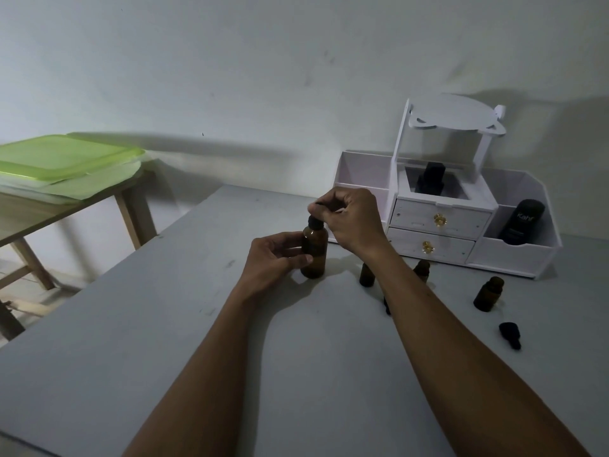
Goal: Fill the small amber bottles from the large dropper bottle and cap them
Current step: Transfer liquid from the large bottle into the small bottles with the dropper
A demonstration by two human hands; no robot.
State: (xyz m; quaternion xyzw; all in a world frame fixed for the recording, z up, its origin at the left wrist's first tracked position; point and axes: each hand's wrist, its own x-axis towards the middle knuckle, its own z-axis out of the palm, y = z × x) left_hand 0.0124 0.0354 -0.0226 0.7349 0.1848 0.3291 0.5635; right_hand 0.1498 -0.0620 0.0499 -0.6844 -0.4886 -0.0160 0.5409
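**A:** Where is the large dropper bottle (314, 255)?

**B:** It stands upright on the grey table (164, 324), near the middle and in front of the white organizer (514, 255).

**A:** And the hands?

**B:** The left hand (273, 258) has its fingers and thumb curled round the bottle's amber body. The right hand (352, 219) is above it, and its fingertips pinch the black dropper top (314, 222) at the bottle's neck. I cannot tell whether that top is screwed down or loose.

**A:** The small ones?

**B:** There are three, all upright on the table to the right of the large bottle. The first small bottle (366, 275) is just beside the right forearm, and the second small bottle (421, 270) is partly hidden behind it. The third small bottle (488, 293) stands apart, further right, with its neck bare. A loose black dropper cap (510, 334) lies on its side nearer the person. Another small dark piece (386, 306) peeks out at the forearm's edge, too hidden to name.

**A:** Anything in the organizer?

**B:** A black tube (522, 222) leans in the right compartment, and a dark bottle (430, 179) sits in the middle one, above two drawers. Far left, green lids (66, 159) lie stacked on a wooden side table (131, 206).
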